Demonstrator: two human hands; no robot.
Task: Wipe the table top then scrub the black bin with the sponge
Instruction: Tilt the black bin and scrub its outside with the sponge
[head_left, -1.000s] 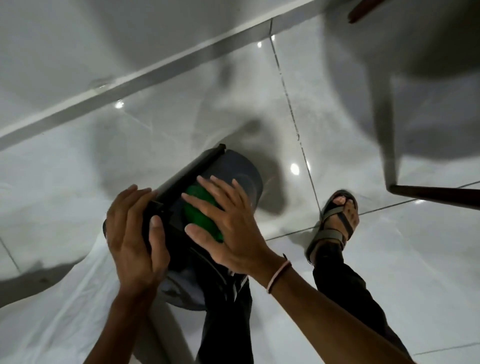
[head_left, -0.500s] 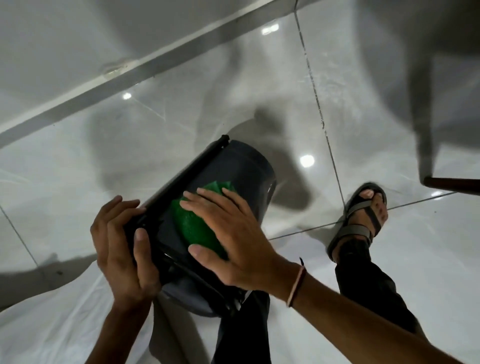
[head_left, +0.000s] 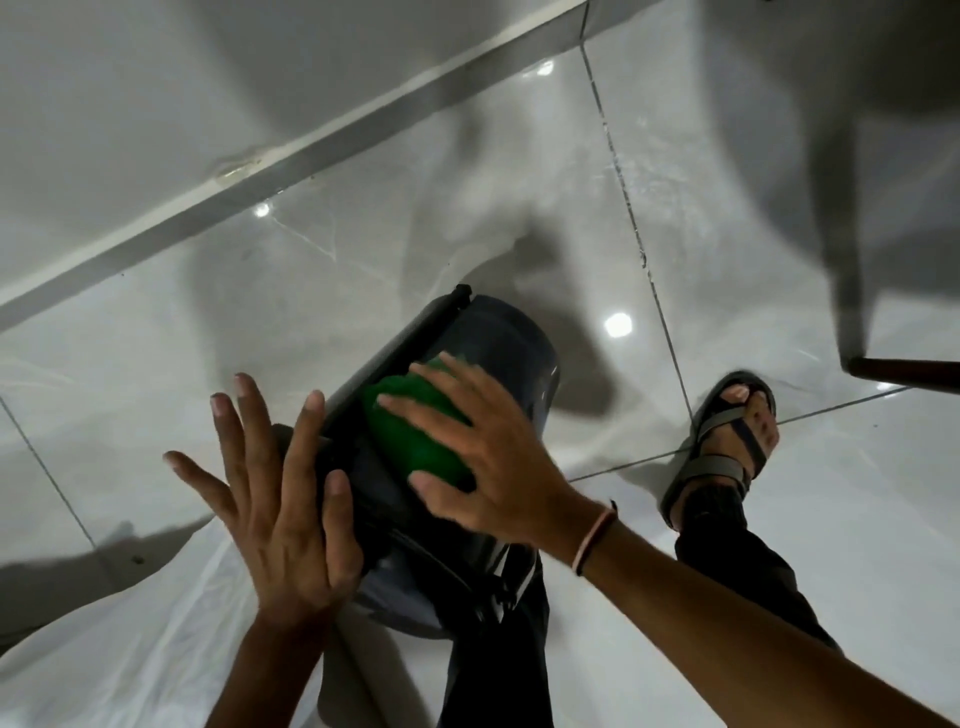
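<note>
Black bin (head_left: 498, 358) tilted on its side over the person's leg, near centre, its base pointing far-right and its dark rim bar (head_left: 395, 345) running along the left side. Right hand (head_left: 488, 462) flat on the green sponge (head_left: 415, 431), fingers spread, palm pressing it against the bin wall; not curled round it. Left hand (head_left: 280, 499) on the left of the bin, fingers splayed wide, only the thumb and palm edge touching the bin, nothing gripped. Wristband (head_left: 592, 540) on the right wrist. Sandalled foot (head_left: 727, 441) on the glossy tile floor (head_left: 779, 208) to the right, well apart from the bin. Dark chair leg (head_left: 904, 371) at the right edge, cut off by the frame. Grey skirting strip (head_left: 291, 161) runs diagonally across the far left. White sheet (head_left: 130, 639) near-left under the left forearm. Bin's near end hidden behind hands and dark trousers (head_left: 498, 649). Most of the sponge covered by the right hand. Table top not seen. No writing or labels readable
</note>
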